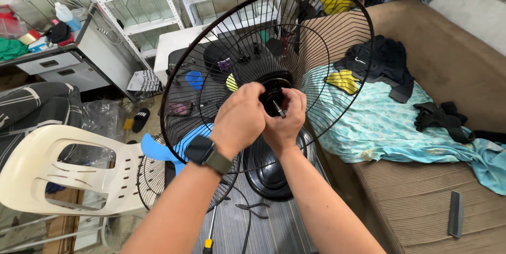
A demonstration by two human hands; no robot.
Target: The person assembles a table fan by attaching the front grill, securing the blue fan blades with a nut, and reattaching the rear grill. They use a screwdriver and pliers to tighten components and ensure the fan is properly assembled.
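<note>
Two hands: left hand and right hand both closed on the fan hub.
Obstruction: wire fan guard rings the hub.
Below hub: round black base, pliers, screwdriver.
Left of hub: blue fan blade, cream plastic chair.

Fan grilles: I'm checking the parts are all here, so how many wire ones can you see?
2: the large grille upright behind both hands, and a second grille low beside the cream chair. Others may be hidden.

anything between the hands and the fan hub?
Nothing visible. Both hands, left and right, are already at the black hub in the middle of the rear grille, fingers on it around the shaft. The grille wires lie behind the hands, not in front.
</note>
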